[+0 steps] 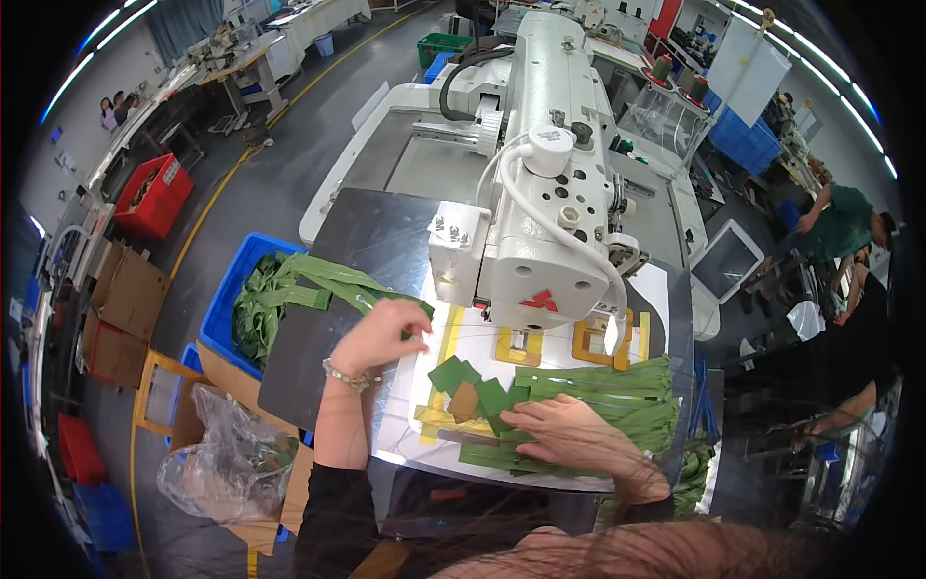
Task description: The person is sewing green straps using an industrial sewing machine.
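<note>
My left hand [384,336] is raised beside the sewing machine head, loosely curled with its fingertips apart. Long green webbing straps [333,277] trail from a blue bin and pass behind that hand. My right hand [559,429] rests with fingers stretched out over a bundle of green straps [608,396] laid side by side on the white work plate [400,425]. By its fingertips are several small green patches [492,396] and a brown patch [463,400]. Above them stands the white sewing machine [540,241]; a yellow-edged clamp frame [519,344] lies beneath its head.
On the left are the blue bin [220,314] full of green straps and a cardboard box with clear plastic [231,463]. A tilted screen [725,261] stands right of the machine. Blue-handled scissors [701,398] are at the right edge. Another person [844,227] works far right.
</note>
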Motion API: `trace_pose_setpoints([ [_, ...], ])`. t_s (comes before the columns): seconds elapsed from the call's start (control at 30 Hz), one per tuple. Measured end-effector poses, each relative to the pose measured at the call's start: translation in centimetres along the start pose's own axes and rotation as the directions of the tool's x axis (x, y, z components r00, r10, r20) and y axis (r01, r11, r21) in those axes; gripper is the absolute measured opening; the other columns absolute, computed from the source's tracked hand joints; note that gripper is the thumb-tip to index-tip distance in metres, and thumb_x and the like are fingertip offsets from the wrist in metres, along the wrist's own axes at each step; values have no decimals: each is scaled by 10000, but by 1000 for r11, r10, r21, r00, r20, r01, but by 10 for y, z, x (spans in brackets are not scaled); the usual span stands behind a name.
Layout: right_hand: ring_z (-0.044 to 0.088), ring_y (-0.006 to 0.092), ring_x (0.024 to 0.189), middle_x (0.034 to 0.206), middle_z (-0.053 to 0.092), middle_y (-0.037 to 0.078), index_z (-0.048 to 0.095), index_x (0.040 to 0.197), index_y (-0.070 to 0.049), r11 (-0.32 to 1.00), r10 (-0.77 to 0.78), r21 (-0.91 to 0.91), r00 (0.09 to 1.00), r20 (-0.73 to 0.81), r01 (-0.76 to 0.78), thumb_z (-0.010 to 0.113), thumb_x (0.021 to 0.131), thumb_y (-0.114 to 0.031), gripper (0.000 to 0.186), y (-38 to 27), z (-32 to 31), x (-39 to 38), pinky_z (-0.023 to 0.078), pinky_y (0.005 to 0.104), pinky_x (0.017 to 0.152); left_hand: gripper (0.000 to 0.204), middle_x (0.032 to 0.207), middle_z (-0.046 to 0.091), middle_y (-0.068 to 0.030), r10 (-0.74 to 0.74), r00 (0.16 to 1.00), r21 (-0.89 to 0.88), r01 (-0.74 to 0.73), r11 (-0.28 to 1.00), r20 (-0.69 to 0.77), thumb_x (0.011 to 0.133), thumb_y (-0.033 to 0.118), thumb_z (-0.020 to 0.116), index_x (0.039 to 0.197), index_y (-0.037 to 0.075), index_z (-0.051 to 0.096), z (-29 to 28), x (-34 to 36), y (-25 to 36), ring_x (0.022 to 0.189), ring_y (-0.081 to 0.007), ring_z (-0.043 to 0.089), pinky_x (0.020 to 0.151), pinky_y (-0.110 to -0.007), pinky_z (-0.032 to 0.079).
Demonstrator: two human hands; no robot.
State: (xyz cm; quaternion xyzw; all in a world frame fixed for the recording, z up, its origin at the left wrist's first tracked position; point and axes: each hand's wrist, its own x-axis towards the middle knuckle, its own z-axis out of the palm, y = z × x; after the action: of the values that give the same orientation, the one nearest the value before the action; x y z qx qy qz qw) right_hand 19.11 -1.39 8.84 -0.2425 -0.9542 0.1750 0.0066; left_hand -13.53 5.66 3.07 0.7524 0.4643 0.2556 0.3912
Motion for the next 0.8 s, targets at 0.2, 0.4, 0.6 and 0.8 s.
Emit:
trace_pose_setpoints([
  [0.2, 624, 212, 766, 830, 623, 39, 613, 1087, -63, 976, 212, 9, 945, -251, -217, 672, 821, -226, 317, 14, 13, -2, 451, 334, 690, 380, 802, 583, -60, 316, 937, 329, -348, 878, 149, 617, 167, 815, 939, 75, 636, 34, 4, 15, 761, -259, 578, 714, -369, 448],
  [0.4, 588, 167, 621, 771, 650, 64, 651, 1096, -57, 903, 393, 313, 861, -322, -295, 643, 865, -155, 251, 20, 17, -4, 473, 295, 598, 255, 792, 576, -54, 135, 989, 169, -144, 975, 62, 679, 165, 769, 893, 91, 652, 31, 6, 11, 750, -238, 572, 679, -359, 460],
  [0.6, 477, 44, 557, 639, 551, -7, 645, 923, -1, 179, 622, 970, 783, 17, -164, 629, 912, -180, 180, 20, 38, 10, 379, 204, 499, 341, 988, 628, 3, 671, 736, 335, -611, 718, -95, 711, 89, 678, 1039, 180, 661, 100, 4, 30, 769, -194, 619, 608, -287, 497],
  [0.8, 414, 19, 534, 661, 547, -24, 626, 881, -10, -118, 523, 993, 850, 53, 11, 636, 906, -121, 115, 37, 56, 10, 313, 185, 473, 284, 991, 571, -77, 877, 473, 491, -786, 374, 89, 744, 107, 665, 999, -10, 623, 111, -4, 57, 710, -201, 571, 600, -325, 462],
])
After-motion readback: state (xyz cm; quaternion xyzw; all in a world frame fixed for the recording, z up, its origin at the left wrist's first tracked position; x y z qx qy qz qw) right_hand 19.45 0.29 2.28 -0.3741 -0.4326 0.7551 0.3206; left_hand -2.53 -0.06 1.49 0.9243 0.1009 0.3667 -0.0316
